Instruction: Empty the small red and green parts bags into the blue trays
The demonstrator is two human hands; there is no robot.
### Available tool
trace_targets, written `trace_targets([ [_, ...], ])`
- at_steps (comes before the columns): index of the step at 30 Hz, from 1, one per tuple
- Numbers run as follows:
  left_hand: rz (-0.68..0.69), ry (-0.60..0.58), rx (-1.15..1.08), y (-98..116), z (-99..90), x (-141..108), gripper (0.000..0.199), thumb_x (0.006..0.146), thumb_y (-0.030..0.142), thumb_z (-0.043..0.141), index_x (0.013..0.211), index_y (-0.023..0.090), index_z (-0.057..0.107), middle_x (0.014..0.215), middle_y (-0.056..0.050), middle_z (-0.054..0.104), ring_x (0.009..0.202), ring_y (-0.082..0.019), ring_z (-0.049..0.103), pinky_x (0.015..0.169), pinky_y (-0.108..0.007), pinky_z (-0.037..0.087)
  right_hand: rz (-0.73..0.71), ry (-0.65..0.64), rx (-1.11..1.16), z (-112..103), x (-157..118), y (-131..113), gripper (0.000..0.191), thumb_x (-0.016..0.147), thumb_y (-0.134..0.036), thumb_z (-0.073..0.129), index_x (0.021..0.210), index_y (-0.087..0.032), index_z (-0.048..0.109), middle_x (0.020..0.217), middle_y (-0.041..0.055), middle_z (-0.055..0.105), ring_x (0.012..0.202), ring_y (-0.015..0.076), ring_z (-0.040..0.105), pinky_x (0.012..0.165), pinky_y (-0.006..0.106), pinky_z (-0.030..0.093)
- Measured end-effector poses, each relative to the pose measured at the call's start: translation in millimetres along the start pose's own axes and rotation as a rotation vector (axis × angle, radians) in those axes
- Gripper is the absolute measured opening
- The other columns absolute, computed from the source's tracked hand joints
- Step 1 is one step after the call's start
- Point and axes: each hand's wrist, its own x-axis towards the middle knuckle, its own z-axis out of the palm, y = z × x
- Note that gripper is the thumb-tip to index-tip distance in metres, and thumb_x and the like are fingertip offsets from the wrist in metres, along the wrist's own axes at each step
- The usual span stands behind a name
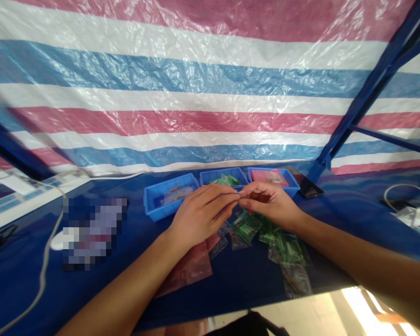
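My left hand and my right hand meet at the fingertips above the table's middle. Both are closed in a pinch, and whatever lies between the fingertips is too small or hidden to name. Below them lie clear bags with green pieces and a small clear bag with thin brass-coloured pieces. More bagged green pieces rest under my right forearm, beside a clear bag with thin brown pieces. A pink plastic bag is partly covered by my left hand and forearm.
Three blue bins stand behind my hands: the left bin holds clear bags, the middle bin green pieces, the right bin pink bags. A dark phone lies at right. A white cable and a blurred-out item are at left.
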Motion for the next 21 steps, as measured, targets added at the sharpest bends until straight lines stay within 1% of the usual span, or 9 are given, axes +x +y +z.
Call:
trace_targets([
  [3, -0.005, 0.003, -0.004, -0.7, 0.9, 0.1, 0.022, 0.103, 0.017, 0.068, 0.125, 0.022, 0.071, 0.118, -0.007, 0.08, 0.11, -0.02, 0.076, 0.097, -0.036, 0.062, -0.001, -0.008, 0.011, 0.9, -0.8, -0.2, 0.024, 0.083, -0.038, 0.093, 0.094, -0.022, 0.078, 0.085, 0.0015, 0.076, 0.067, 0.0136, 0.065, 0.062, 0.028, 0.055],
  [5, 0.003, -0.014, -0.002, -0.6, -0.4, -0.5, 0.023, 0.103, 0.016, 0.068, 0.125, 0.022, 0.07, 0.119, -0.007, 0.079, 0.111, -0.021, 0.076, 0.098, -0.037, 0.061, -0.003, -0.013, 0.026, 1.4, -0.9, -0.8, 0.025, 0.085, -0.037, 0.092, 0.099, -0.022, 0.077, 0.085, 0.002, 0.077, 0.069, 0.0141, 0.067, 0.062, 0.027, 0.056],
  [9, 0.004, -0.062, -0.006, 0.0, -5.2, -1.7, 0.028, 0.102, 0.018, 0.068, 0.13, 0.021, 0.068, 0.125, -0.009, 0.077, 0.117, -0.023, 0.073, 0.101, -0.04, 0.061, -0.017, -0.01, 0.066, 2.4, 0.0, -1.2, 0.037, 0.085, -0.036, 0.092, 0.113, -0.023, 0.071, 0.088, 0.0013, 0.079, 0.066, 0.0143, 0.069, 0.06, 0.027, 0.058],
  [12, -0.01, -0.098, -0.016, -0.5, -7.6, -1.9, 0.039, 0.099, 0.013, 0.064, 0.137, 0.022, 0.066, 0.131, -0.01, 0.074, 0.12, -0.025, 0.071, 0.103, -0.043, 0.06, -0.052, 0.005, 0.092, 2.1, 1.3, -0.1, 0.046, 0.083, -0.035, 0.094, 0.118, -0.026, 0.067, 0.091, 0.0, 0.079, 0.068, 0.0159, 0.072, 0.056, 0.026, 0.056],
  [14, -0.005, -0.104, -0.009, -1.3, -7.2, -2.0, 0.048, 0.096, 0.007, 0.06, 0.141, 0.024, 0.065, 0.133, -0.01, 0.073, 0.12, -0.025, 0.071, 0.103, -0.043, 0.06, -0.072, 0.017, 0.086, 0.9, 1.7, 0.3, 0.042, 0.083, -0.036, 0.093, 0.115, -0.026, 0.067, 0.092, 0.0, 0.079, 0.071, 0.0169, 0.073, 0.054, 0.026, 0.054],
  [16, -0.001, -0.095, 0.003, -2.2, -5.5, -2.3, 0.051, 0.095, 0.004, 0.057, 0.141, 0.025, 0.065, 0.133, -0.009, 0.073, 0.12, -0.024, 0.07, 0.102, -0.042, 0.06, -0.088, 0.006, 0.035, -1.2, 1.4, -0.2, 0.03, 0.087, -0.037, 0.091, 0.106, -0.024, 0.072, 0.088, 0.0005, 0.077, 0.065, 0.0147, 0.069, 0.054, 0.026, 0.053],
  [17, -0.003, -0.09, 0.008, -2.6, -4.4, -2.4, 0.048, 0.096, 0.004, 0.058, 0.139, 0.024, 0.066, 0.132, -0.009, 0.073, 0.12, -0.024, 0.071, 0.102, -0.041, 0.06, -0.097, -0.005, 0.003, -2.3, 1.0, -0.6, 0.025, 0.089, -0.039, 0.089, 0.101, -0.023, 0.074, 0.088, 0.0013, 0.077, 0.063, 0.0132, 0.067, 0.055, 0.026, 0.053],
  [19, -0.016, -0.083, 0.018, -3.2, -2.9, -2.6, 0.037, 0.1, 0.009, 0.062, 0.134, 0.022, 0.068, 0.129, -0.01, 0.074, 0.118, -0.024, 0.071, 0.101, -0.041, 0.06, -0.104, -0.034, -0.043, -4.4, -0.2, -1.5, 0.02, 0.092, -0.041, 0.085, 0.096, -0.022, 0.079, 0.092, 0.0032, 0.077, 0.061, 0.0117, 0.063, 0.057, 0.027, 0.054],
  [21, -0.031, -0.077, 0.027, -3.9, -3.1, -2.5, 0.029, 0.103, 0.016, 0.065, 0.131, 0.021, 0.07, 0.125, -0.01, 0.075, 0.115, -0.024, 0.072, 0.101, -0.041, 0.059, -0.097, -0.059, -0.051, -5.4, -1.6, -1.8, 0.02, 0.097, -0.042, 0.08, 0.101, -0.022, 0.081, 0.095, 0.0039, 0.077, 0.064, 0.0124, 0.065, 0.061, 0.029, 0.056],
])
